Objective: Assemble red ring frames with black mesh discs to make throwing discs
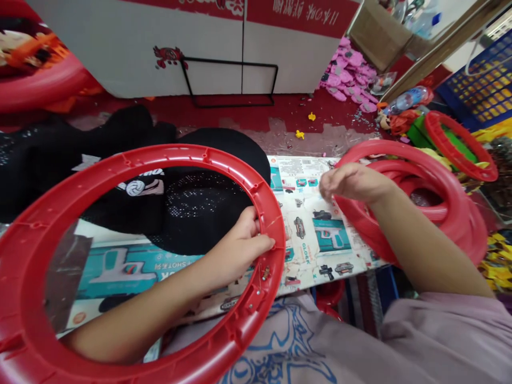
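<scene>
A large red plastic ring (30, 282) with a ribbed, hollow underside fills the left half of the head view. My left forearm passes through its opening, and my left hand (246, 240) grips the ring's right side, thumb on the inner face. Small screw-like bits lie in the channel just below the thumb. My right hand (352, 182) hovers beside a stack of red rings (460, 213). Its fingers are curled together, and whatever they may hold is hidden. Under both hands lies a printed cardboard sheet (304, 213) with toy gun pictures.
Black caps (204, 213) lie behind the held ring. A black wire frame (232, 61) stands against a white and red box (120, 48). Pink pieces (350, 74), a plastic bottle (408, 100), a smaller red ring (460, 146) and a blue basket (480, 80) are at the right.
</scene>
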Available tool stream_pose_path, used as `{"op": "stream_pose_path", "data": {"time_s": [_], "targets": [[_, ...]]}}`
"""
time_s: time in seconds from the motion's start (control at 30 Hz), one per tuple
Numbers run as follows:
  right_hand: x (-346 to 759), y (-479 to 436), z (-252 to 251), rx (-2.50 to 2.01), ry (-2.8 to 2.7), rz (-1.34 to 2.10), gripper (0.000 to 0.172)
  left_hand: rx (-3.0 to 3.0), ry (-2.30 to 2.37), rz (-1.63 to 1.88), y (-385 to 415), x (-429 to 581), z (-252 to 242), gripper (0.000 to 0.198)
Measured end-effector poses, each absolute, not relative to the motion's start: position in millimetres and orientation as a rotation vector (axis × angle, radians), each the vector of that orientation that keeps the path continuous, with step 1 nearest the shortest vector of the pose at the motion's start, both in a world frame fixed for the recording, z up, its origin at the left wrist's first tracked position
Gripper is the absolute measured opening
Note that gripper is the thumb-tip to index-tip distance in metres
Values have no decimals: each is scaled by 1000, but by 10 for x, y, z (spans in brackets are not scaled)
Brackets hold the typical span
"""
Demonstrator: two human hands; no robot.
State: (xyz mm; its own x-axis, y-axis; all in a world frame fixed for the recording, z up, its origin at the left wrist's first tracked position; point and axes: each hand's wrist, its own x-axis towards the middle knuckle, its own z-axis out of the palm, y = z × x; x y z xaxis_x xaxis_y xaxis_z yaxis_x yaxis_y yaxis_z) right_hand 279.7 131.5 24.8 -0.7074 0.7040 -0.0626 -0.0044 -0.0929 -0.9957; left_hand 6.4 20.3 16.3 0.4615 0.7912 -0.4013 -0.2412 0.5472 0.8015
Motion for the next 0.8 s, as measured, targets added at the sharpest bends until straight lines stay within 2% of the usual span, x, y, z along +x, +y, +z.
{"op": "stream_pose_path", "data": {"time_s": [0.17,0.3,0.37,0.47,0.53,0.6,0.7,0.73,0.8], "targets": [[3282,1493,535,-947,-1426,1626,32,818,872,665,204,56,141,45],[2984,1712,791,-1161,-1236,1500,45,878,900,638,142,85,161,47],[2623,1808,868,-1188,-1165,1476,38,903,909,629,118,98,166,48],[2098,1908,907,-1194,-1293,1453,15,953,911,641,114,102,158,47],[1891,1924,893,-1371,-1531,1393,35,964,909,669,131,93,141,46],[1820,1870,862,-1618,-1805,1114,45,970,906,702,154,81,118,45],[1858,1635,768,-1724,-1974,612,34,962,909,739,180,71,87,42],[1878,1525,714,-1674,-1972,597,36,954,907,747,185,71,80,41],[1901,1292,555,-1531,-1944,936,43,938,900,773,194,75,71,41]]}}
